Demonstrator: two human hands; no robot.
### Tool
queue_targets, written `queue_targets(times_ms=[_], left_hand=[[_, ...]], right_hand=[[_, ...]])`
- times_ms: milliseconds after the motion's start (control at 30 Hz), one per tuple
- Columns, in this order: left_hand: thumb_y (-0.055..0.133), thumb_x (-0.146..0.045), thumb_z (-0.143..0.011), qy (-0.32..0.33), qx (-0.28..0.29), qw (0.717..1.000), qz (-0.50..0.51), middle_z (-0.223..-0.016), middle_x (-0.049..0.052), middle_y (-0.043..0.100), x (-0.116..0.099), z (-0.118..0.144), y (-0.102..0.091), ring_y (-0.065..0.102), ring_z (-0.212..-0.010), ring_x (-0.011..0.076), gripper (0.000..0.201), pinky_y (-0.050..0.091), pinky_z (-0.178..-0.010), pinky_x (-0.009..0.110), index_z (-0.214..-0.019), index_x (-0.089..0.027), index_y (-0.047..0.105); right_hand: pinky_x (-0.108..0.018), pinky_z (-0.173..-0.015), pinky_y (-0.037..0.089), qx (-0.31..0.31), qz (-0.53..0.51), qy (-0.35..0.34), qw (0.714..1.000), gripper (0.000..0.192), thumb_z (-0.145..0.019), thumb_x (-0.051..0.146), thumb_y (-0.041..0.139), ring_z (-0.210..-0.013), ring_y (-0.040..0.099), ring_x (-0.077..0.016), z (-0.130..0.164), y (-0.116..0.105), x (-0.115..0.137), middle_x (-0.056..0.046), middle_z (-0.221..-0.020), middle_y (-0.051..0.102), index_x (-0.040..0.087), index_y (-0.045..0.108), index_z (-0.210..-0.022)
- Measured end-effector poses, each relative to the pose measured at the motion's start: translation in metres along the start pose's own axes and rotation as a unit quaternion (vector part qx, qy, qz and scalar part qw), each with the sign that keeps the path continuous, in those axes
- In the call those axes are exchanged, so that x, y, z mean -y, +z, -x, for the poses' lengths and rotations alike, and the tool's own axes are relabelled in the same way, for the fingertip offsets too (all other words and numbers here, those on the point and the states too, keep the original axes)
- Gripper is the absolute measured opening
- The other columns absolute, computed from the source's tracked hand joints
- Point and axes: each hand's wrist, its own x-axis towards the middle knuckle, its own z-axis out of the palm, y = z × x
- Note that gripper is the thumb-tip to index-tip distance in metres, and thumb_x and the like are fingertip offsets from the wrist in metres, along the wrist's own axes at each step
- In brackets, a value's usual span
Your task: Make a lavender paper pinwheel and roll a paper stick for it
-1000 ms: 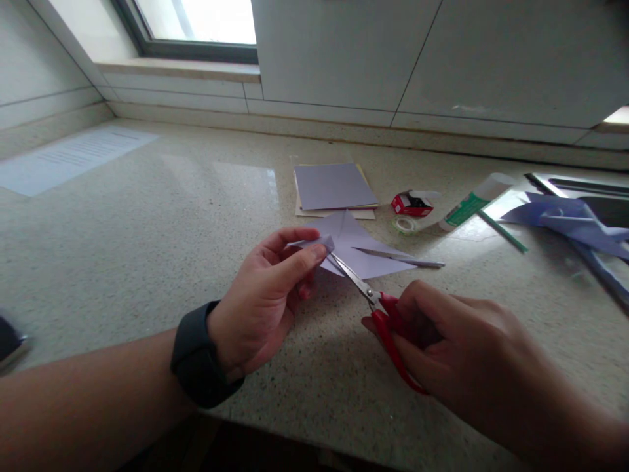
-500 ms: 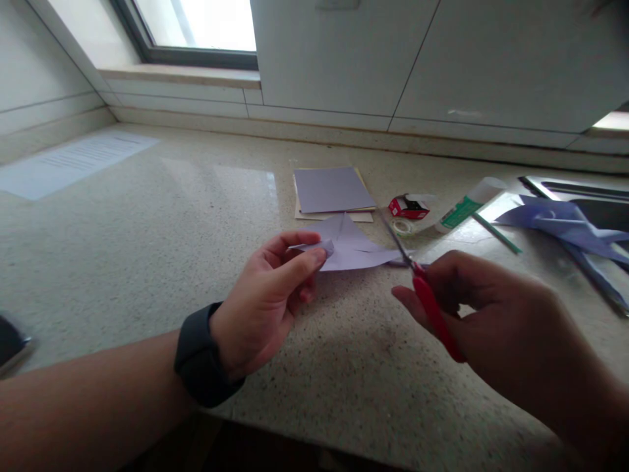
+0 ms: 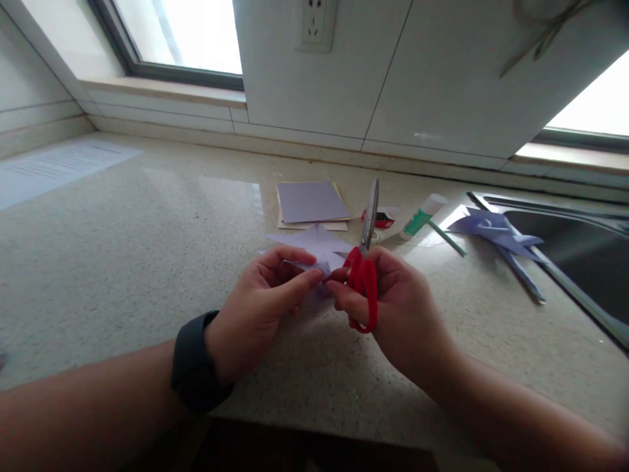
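My left hand (image 3: 263, 308), with a dark watch on the wrist, pinches a folded corner of a pale purple cut paper sheet (image 3: 314, 244) that lies on the speckled countertop (image 3: 147, 249). My right hand (image 3: 398, 308) grips red-handled scissors (image 3: 364, 262), whose blades are closed and point up and away. The right fingertips also touch the same paper corner, meeting the left fingers.
Behind the hands lies a stack of purple and cream paper (image 3: 310, 203). A small red box (image 3: 378, 218), a glue stick (image 3: 421, 215), a green stick (image 3: 446, 237) and a purple paper pinwheel (image 3: 496, 233) lie to the right, beside a sink (image 3: 574, 242). A printed sheet (image 3: 54, 167) is far left.
My right hand drew the scissors out of the paper, swung the blades upright and closed, and came back to meet the left fingers at the paper corner. The view tilted up.
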Motion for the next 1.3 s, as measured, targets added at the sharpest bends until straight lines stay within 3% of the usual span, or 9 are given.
queue_targets(times_ms=[400,800,1033,1300], left_hand=[[0.085,-0.027,-0.079,0.006,0.009,0.999,-0.044,-0.069,-0.002,0.066,0.0017,0.0003,0.0012,0.050,-0.052,0.0048,0.014,0.036,-0.047,0.014,-0.086,-0.021,0.076],[0.085,-0.027,-0.078,0.004,0.012,0.999,-0.044,-0.067,-0.001,0.066,0.0022,0.0017,0.0007,0.050,-0.050,0.0064,0.014,0.036,-0.046,0.016,-0.086,-0.020,0.076],[0.086,-0.026,-0.078,0.004,0.006,0.999,-0.047,-0.068,-0.002,0.068,0.0021,0.0015,0.0004,0.051,-0.052,0.0058,0.013,0.038,-0.049,0.016,-0.086,-0.020,0.077],[0.085,-0.029,-0.078,-0.015,0.006,0.999,-0.029,-0.067,-0.002,0.066,0.0018,-0.0003,0.0004,0.050,-0.052,0.0055,0.015,0.036,-0.048,0.015,-0.080,-0.019,0.075]], right_hand=[[-0.025,-0.058,0.053,-0.013,-0.022,-0.003,1.000,0.031,-0.068,0.026,0.087,-0.063,0.062,-0.0118,-0.0021,0.0003,-0.0045,0.002,-0.076,0.068,0.021,0.061,-0.083],[-0.023,-0.055,0.050,-0.006,0.001,-0.033,0.999,0.029,-0.073,0.032,0.083,-0.063,0.060,-0.0112,-0.0020,-0.0005,-0.0039,0.001,-0.077,0.067,0.021,0.058,-0.081],[-0.020,-0.049,0.043,-0.003,-0.014,-0.030,0.999,0.028,-0.070,0.023,0.084,-0.057,0.053,-0.0084,-0.0019,0.0008,-0.0041,0.005,-0.071,0.063,0.020,0.058,-0.080],[-0.023,-0.048,0.043,0.002,0.050,-0.045,0.998,0.028,-0.074,0.031,0.081,-0.058,0.054,-0.0104,-0.0002,0.0003,-0.0026,0.003,-0.072,0.063,0.023,0.055,-0.078]])
